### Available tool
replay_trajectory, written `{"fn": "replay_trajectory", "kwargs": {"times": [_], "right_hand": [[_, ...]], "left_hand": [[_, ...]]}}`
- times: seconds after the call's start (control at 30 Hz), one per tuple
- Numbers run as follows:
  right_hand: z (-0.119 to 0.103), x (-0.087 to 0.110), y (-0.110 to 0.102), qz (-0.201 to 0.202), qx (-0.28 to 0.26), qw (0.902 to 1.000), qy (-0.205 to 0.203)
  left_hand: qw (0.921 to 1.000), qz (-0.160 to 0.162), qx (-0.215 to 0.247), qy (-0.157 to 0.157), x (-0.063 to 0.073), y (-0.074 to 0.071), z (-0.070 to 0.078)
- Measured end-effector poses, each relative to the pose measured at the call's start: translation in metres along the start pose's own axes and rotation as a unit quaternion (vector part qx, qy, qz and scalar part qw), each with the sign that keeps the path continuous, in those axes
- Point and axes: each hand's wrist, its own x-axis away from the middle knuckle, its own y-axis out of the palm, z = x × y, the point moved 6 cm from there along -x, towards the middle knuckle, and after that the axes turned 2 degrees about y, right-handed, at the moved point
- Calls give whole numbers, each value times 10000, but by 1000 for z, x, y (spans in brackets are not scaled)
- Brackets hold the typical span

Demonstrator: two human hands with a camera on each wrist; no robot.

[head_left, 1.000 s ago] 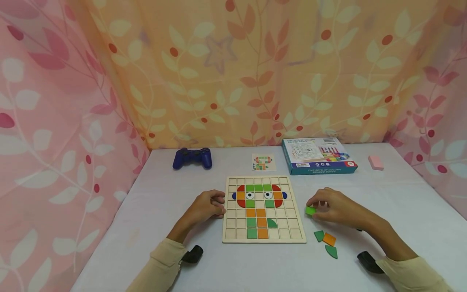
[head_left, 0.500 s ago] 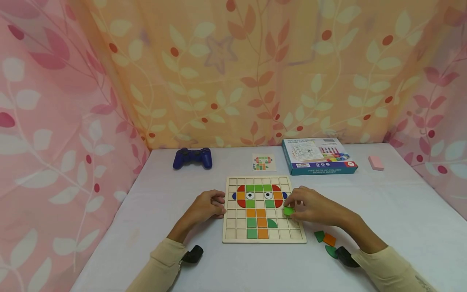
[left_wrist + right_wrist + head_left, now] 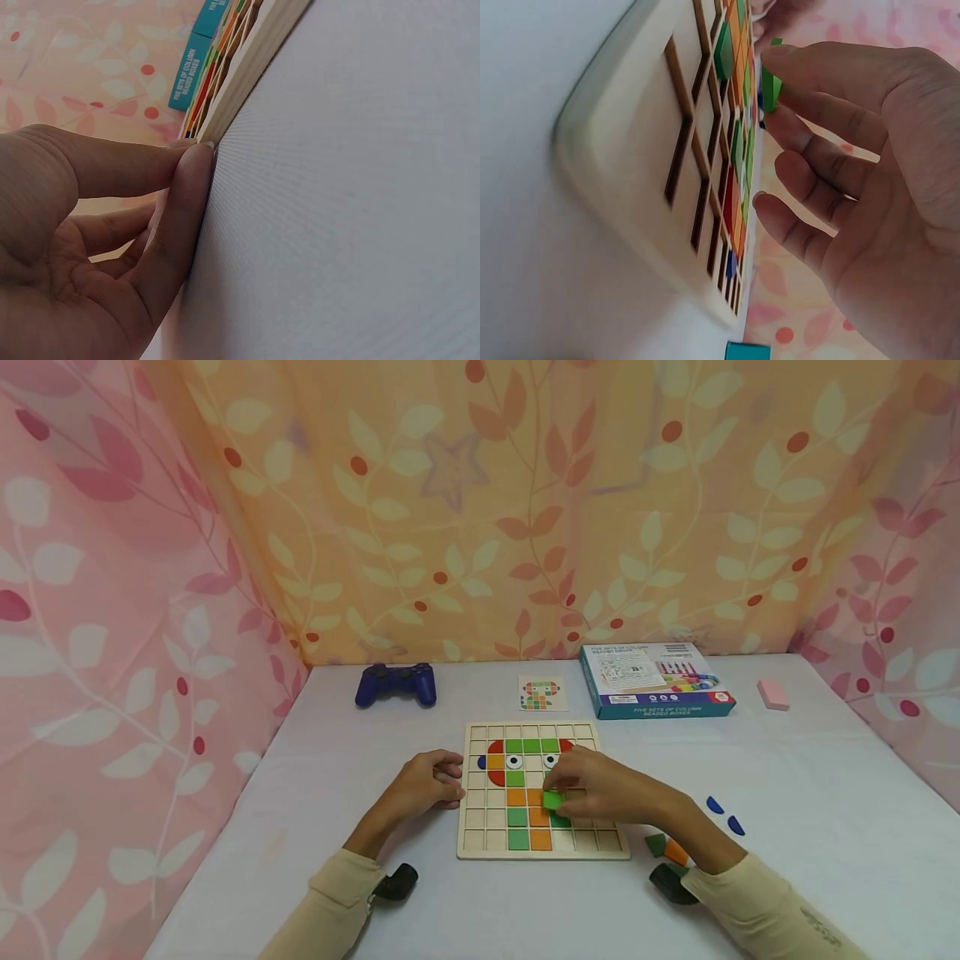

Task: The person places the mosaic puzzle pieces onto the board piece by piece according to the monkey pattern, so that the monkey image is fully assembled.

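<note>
A wooden grid board (image 3: 480,839) lies on the white cloth, with several coloured tiles and two eye tiles set in its cells. My left hand (image 3: 426,785) holds the board's left edge, thumb and finger meeting on its rim in the left wrist view. Over the middle of the board, my right hand (image 3: 611,787) pinches a light green square tile (image 3: 553,800) between thumb and fingers. In the right wrist view that tile (image 3: 772,86) is tilted and raised above the grid. The right hand hides the board's right-hand eye tile in part and the red and orange tiles beside it.
Right of the board lie two blue half-round tiles (image 3: 725,815), a dark green tile (image 3: 656,845) and an orange tile (image 3: 677,852), partly behind my right wrist. Behind stand a pattern card (image 3: 543,693), a blue game controller (image 3: 395,685), a flat box (image 3: 660,681) and a pink block (image 3: 772,694).
My right hand has carried the light green tile leftward from beside the board to above its middle. The blue half-round tiles have come into sight. My left hand has stayed put.
</note>
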Motion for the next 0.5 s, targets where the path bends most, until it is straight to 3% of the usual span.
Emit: {"fn": "replay_trajectory", "kwargs": {"times": [0.5], "right_hand": [[-22, -20, 13, -117, 196, 9997, -114]], "left_hand": [[10000, 0, 25, 10, 2, 0, 2]]}}
